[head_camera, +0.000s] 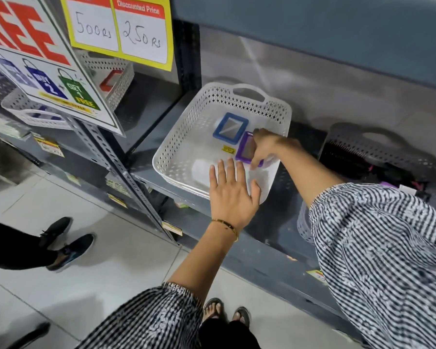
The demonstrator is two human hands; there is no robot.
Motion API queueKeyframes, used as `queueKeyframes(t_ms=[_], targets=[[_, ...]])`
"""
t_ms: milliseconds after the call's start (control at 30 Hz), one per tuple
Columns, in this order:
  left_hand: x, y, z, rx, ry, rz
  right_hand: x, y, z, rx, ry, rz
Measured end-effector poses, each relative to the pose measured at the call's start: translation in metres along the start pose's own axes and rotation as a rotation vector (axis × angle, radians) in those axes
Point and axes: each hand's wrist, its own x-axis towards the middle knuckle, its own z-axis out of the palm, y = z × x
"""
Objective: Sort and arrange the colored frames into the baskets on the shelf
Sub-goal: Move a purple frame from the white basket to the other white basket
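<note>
White perforated basket (239, 96) on the grey metal shelf (161, 187), handle cut-out toward the wall, near corner jutting past the shelf edge. Inside, lying flat: blue frame (230, 128) toward the back, purple frame (247, 148) just beside it on the right, a small yellow sticker (228, 150) on the basket floor next to the purple one. Right hand (263, 147) reaching in from the right, fingers curled around the purple frame's right edge and gripping it. Left hand (233, 190) spread flat, fingers open and splayed, palm down over the basket's near rim, holding nothing; thin gold bangle (225, 226) at the wrist. Both arms in striped black-and-white sleeves. Further right on the same shelf, a second basket (378, 147) in shadow, contents too dark to tell. On the left bay, another white basket (116, 79) with a red frame (110, 81) standing in it, half hidden behind a yellow price sign (118, 28) reading 500 and 250. Below, another person's dark shoes (68, 243) on the tiled floor
</note>
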Motion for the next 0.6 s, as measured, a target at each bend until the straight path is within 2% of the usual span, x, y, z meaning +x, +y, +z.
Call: queueKeyframes(t_ms=[67, 133, 267, 500, 600], targets=[[0.000, 0.000, 0.000, -0.007, -0.003, 0.003, -0.001, -0.002, 0.000, 0.004, -0.051, 0.002], [0.000, -0.001, 0.000, -0.008, -0.011, 0.006, -0.003, -0.003, 0.002, -0.016, -0.036, -0.011], [0.000, -0.002, 0.000, -0.019, -0.012, 0.025, -0.012, -0.001, 0.006, -0.072, 0.080, -0.049], [-0.005, -0.006, -0.005, -0.081, 0.072, 0.121, -0.046, 0.005, -0.001, 0.066, 0.333, -0.160], [-0.010, -0.001, -0.012, -0.101, 0.104, 0.162, -0.073, 0.018, -0.013, 0.069, 0.399, -0.133]])
